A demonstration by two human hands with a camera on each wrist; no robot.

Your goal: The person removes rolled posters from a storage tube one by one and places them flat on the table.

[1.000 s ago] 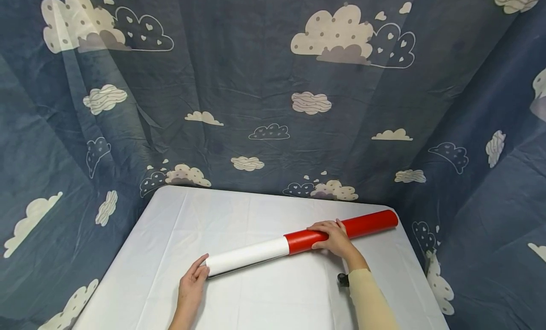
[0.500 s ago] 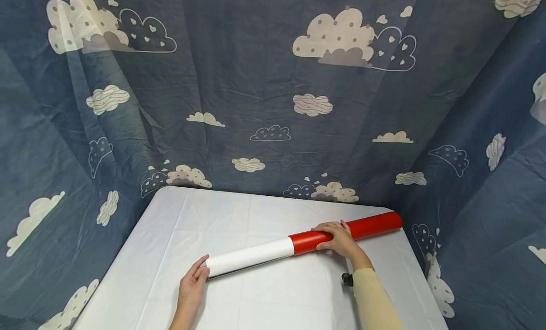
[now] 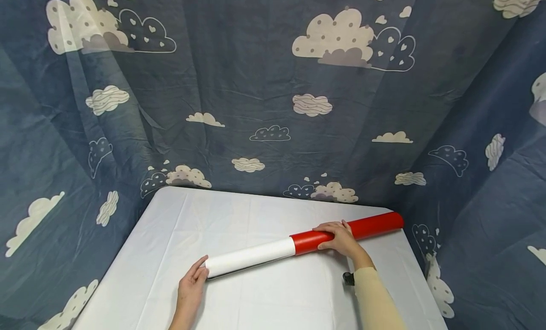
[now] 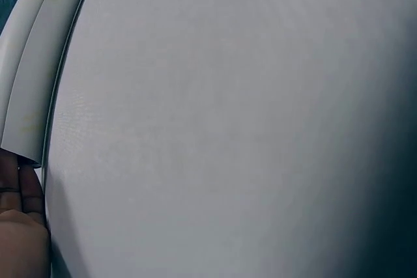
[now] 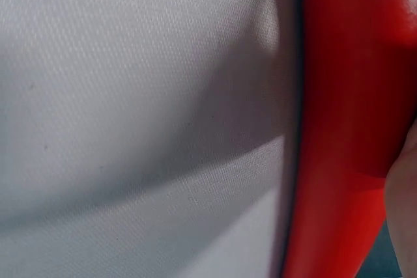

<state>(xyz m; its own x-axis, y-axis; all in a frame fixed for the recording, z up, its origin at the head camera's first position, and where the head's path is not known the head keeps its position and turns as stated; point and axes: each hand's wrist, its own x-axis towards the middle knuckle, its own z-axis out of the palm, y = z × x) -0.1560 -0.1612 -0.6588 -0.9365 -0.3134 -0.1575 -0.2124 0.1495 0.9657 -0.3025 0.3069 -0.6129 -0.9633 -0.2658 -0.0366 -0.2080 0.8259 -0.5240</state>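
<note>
A long roll lies slantwise across the white-covered table, its left part a white rolled sheet and its right part a red tube-shaped sleeve around it. My left hand pinches the white sheet's left end, thumb in front and fingers behind. In the left wrist view the sheet shows a loose overlapping edge, with fingers at its end. My right hand grips the red sleeve from above near its left edge. Close up in the right wrist view, the sleeve is smooth and shiny, partly covered by the thumb side.
The table has a white cloth with fold creases. A dark blue curtain printed with clouds hangs behind and on both sides. A small black device sits at the right wrist, beside a pale yellow sleeve cuff.
My right hand and the red sleeve have shifted slightly to the right, so a little more of the white sheet shows. The left hand stays at the sheet's left end.
</note>
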